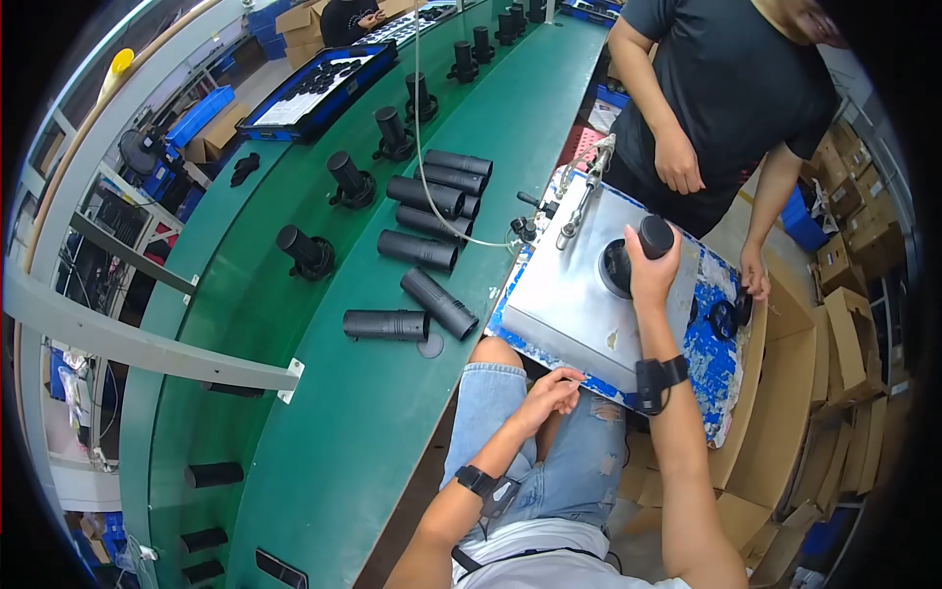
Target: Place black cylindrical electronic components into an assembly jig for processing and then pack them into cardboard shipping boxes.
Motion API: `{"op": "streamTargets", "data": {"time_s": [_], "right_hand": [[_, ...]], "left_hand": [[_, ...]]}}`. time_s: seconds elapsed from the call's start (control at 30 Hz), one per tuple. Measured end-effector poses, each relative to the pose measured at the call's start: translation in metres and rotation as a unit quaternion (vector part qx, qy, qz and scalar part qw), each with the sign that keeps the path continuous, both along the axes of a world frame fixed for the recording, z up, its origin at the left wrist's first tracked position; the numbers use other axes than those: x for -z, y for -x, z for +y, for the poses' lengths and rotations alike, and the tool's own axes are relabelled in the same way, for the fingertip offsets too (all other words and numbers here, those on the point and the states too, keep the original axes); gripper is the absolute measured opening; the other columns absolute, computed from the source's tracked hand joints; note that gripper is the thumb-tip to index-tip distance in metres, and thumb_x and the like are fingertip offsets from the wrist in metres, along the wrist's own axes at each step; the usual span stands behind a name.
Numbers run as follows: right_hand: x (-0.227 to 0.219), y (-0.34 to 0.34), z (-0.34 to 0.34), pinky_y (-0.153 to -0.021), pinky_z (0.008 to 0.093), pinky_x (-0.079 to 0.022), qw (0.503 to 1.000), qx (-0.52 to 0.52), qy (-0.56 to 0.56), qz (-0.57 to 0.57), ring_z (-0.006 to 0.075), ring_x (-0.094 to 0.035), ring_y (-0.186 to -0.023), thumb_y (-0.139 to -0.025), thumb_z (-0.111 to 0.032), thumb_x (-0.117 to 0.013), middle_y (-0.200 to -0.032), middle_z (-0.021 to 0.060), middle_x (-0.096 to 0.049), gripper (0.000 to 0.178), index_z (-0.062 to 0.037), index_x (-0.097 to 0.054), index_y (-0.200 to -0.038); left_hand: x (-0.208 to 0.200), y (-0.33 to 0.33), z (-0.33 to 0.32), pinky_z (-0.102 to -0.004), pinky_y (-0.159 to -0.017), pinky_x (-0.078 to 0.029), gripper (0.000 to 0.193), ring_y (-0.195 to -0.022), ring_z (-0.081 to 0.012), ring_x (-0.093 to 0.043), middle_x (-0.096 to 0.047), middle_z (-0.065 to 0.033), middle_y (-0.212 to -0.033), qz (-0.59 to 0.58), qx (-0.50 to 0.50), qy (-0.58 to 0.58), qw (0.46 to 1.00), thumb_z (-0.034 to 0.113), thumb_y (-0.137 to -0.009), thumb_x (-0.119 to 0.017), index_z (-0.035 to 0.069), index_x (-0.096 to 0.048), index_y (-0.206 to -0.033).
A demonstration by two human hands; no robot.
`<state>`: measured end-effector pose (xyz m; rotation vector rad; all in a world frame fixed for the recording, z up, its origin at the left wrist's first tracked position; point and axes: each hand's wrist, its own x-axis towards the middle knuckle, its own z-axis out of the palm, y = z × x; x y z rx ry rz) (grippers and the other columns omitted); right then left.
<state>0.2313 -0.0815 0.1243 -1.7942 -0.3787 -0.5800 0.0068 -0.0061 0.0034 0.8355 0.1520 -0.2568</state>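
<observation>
My right hand (pixel 652 270) is wrapped round a black plastic cylinder (pixel 655 236) with a wide round base (pixel 616 269). It stands on the top of a silver metal box-shaped fixture (pixel 559 314). My left hand (pixel 552 398) hovers over my lap beside the fixture's near edge, its fingers loosely bent and partly apart, with nothing visible in them. A metal lever clamp (pixel 581 208) is mounted at the fixture's far side. To the left, several black ribbed tubes (pixel 416 249) lie on the green bench (pixel 368 402), with a flat grey disc (pixel 430 346) near the closest ones.
Black tube-and-base assemblies (pixel 345 180) stand in a row along the green belt (pixel 265 344). A co-worker (pixel 721 108) stands across the fixture, one hand by black rings (pixel 724 319). Cardboard boxes (pixel 775 422) are at right. A pale rail (pixel 157 339) crosses the belt; a phone (pixel 282 568) lies near.
</observation>
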Motion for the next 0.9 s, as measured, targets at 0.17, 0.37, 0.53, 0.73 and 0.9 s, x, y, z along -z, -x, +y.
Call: {"op": "streamTargets", "data": {"time_s": [0.17,0.37,0.53,0.73,0.9], "right_hand": [[-0.044,-0.047,-0.043,-0.083,0.0279,-0.045,0.892,-0.406,0.075,0.186,0.0142,-0.059,-0.089,-0.069,-0.014,-0.075,-0.093,0.0075,-0.063,0.038,-0.004,-0.056,-0.101],[-0.001,-0.005,-0.005,-0.077,0.0245,-0.047,0.995,-0.077,-0.061,-0.011,0.0113,-0.059,-0.081,-0.076,-0.002,-0.07,-0.088,0.0047,-0.064,0.026,-0.0016,-0.056,-0.098],[0.007,-0.023,-0.018,-0.077,0.0264,-0.047,0.983,-0.176,-0.044,0.008,0.013,-0.058,-0.08,-0.078,-0.001,-0.064,-0.088,0.0057,-0.061,0.025,-0.0023,-0.054,-0.101],[0.011,-0.029,-0.023,-0.08,0.0307,-0.049,0.98,-0.196,-0.035,0.007,0.0171,-0.06,-0.08,-0.077,0.0,-0.061,-0.088,0.0087,-0.06,0.026,-0.0016,-0.051,-0.102],[0.013,-0.022,-0.013,-0.08,0.0269,-0.048,0.977,-0.193,-0.088,0.015,0.0138,-0.06,-0.08,-0.076,-0.001,-0.068,-0.086,0.0067,-0.063,0.031,-0.0009,-0.053,-0.102]], "left_hand": [[-0.008,0.007,0.001,-0.0202,-0.061,-0.04,0.028,-0.07,-0.0071,-0.052,-0.056,-0.0005,-0.078,0.014,0.017,-0.012,1.0,0.024,-0.094,-0.052,0.005,-0.054,-0.114],[-0.016,0.005,0.004,-0.0211,-0.062,-0.04,0.028,-0.069,-0.0087,-0.05,-0.054,-0.0015,-0.078,-0.03,0.015,0.001,0.999,0.02,-0.093,-0.052,0.002,-0.052,-0.114],[-0.043,-0.001,0.03,-0.0224,-0.061,-0.04,0.026,-0.067,-0.0112,-0.051,-0.054,-0.0021,-0.076,-0.084,-0.088,-0.022,0.992,0.019,-0.091,-0.055,0.0,-0.054,-0.109],[-0.11,-0.117,0.129,-0.0246,-0.06,-0.044,0.018,-0.065,-0.0122,-0.057,-0.06,-0.0034,-0.072,-0.17,-0.234,-0.288,0.913,0.018,-0.089,-0.058,0.001,-0.061,-0.097],[-0.067,-0.254,0.19,-0.0417,-0.087,-0.048,0.035,-0.099,-0.0325,-0.064,-0.067,-0.0185,-0.103,-0.141,-0.208,-0.714,0.654,0.024,-0.085,-0.049,0.003,-0.065,-0.108]]}}
